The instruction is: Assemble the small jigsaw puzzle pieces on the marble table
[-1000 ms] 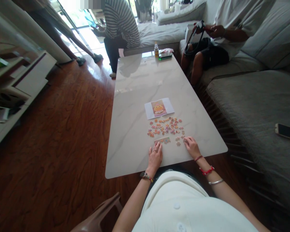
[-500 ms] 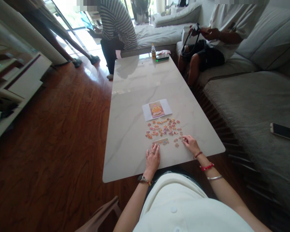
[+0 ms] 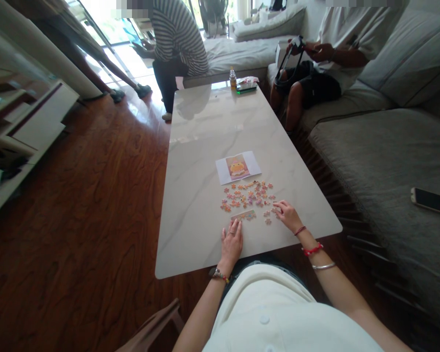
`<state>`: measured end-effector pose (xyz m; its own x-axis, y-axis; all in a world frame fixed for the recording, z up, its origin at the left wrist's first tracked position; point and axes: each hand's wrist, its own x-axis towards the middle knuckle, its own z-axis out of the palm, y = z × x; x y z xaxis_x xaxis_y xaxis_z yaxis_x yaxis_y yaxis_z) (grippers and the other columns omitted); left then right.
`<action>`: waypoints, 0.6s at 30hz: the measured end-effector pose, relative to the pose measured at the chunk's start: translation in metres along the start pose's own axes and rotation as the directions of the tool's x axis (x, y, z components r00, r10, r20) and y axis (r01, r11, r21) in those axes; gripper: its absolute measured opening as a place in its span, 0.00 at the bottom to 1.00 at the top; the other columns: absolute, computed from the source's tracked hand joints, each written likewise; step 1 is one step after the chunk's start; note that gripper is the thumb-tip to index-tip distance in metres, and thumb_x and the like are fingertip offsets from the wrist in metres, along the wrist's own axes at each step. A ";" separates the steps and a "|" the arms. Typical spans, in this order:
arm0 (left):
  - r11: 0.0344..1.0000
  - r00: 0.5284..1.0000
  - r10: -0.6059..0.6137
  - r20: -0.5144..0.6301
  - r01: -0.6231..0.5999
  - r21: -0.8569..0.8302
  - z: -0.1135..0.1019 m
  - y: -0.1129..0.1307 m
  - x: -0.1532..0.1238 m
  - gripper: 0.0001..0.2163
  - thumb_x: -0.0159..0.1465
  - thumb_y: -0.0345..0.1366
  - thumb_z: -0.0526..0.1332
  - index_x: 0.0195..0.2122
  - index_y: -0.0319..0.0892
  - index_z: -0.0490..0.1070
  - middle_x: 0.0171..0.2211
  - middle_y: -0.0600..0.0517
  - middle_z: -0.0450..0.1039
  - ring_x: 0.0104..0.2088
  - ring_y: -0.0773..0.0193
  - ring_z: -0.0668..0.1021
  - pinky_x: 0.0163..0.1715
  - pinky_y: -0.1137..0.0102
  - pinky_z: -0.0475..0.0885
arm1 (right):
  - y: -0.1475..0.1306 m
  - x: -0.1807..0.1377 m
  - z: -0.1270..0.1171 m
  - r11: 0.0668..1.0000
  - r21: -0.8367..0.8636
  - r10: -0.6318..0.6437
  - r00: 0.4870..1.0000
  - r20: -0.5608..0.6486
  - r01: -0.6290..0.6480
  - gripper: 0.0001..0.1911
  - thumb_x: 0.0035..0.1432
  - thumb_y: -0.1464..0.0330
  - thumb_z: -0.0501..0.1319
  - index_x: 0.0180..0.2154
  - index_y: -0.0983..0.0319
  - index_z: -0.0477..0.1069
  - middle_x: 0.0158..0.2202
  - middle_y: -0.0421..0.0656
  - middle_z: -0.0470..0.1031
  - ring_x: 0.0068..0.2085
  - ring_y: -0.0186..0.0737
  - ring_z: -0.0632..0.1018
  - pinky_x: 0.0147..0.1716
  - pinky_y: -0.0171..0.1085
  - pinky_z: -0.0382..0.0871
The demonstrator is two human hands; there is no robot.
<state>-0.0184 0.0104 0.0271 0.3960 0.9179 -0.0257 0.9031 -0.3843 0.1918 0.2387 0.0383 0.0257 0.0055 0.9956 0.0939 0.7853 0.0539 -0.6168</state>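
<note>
My left hand (image 3: pixel 232 240) lies flat on the table with its fingers stretched out. Its fingertips touch the lower edge of a joined strip of jigsaw pieces (image 3: pixel 246 215). Over to the right, my right hand (image 3: pixel 288 216) reaches over a few loose puzzle pieces, its index finger extended and partly covering them. I see nothing lifted in it. Nearby lie two pale puzzle pieces (image 3: pixel 267 221), apart from the pile. Several more loose puzzle pieces (image 3: pixel 250 195) in orange, pink and purple spread above the strip. Behind them rests a creased picture sheet (image 3: pixel 238 167) showing an orange figure.
The white marbled table (image 3: pixel 198 195) has a bottle (image 3: pixel 232 79) and a dark device (image 3: pixel 246 89) at its far end. One person in stripes (image 3: pixel 181 39) sits beyond; another sits on the grey sofa (image 3: pixel 381 146) holding a strapped object. A phone (image 3: pixel 432 200) lies on the sofa.
My right hand has shifted slightly up and left, its index finger now reaching over the piece at the pile's right edge. My left hand stays in place.
</note>
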 end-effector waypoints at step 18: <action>1.000 0.999 -0.012 -0.043 0.012 -0.004 0.002 -0.001 -0.003 0.20 0.60 0.31 0.45 0.55 0.44 0.53 0.56 0.48 0.53 0.56 0.61 0.56 0.53 0.59 0.53 | -0.033 0.080 0.025 0.999 -0.046 0.003 1.000 -0.004 -0.004 0.10 0.48 0.73 0.56 0.36 0.64 0.69 0.36 0.46 0.67 0.39 0.38 0.68 0.43 0.37 0.62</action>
<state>-0.0207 0.0077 0.0248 0.3774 0.9259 0.0140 0.9072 -0.3727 0.1951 0.1975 0.1184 0.0342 0.0109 0.9954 0.0954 0.8130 0.0467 -0.5803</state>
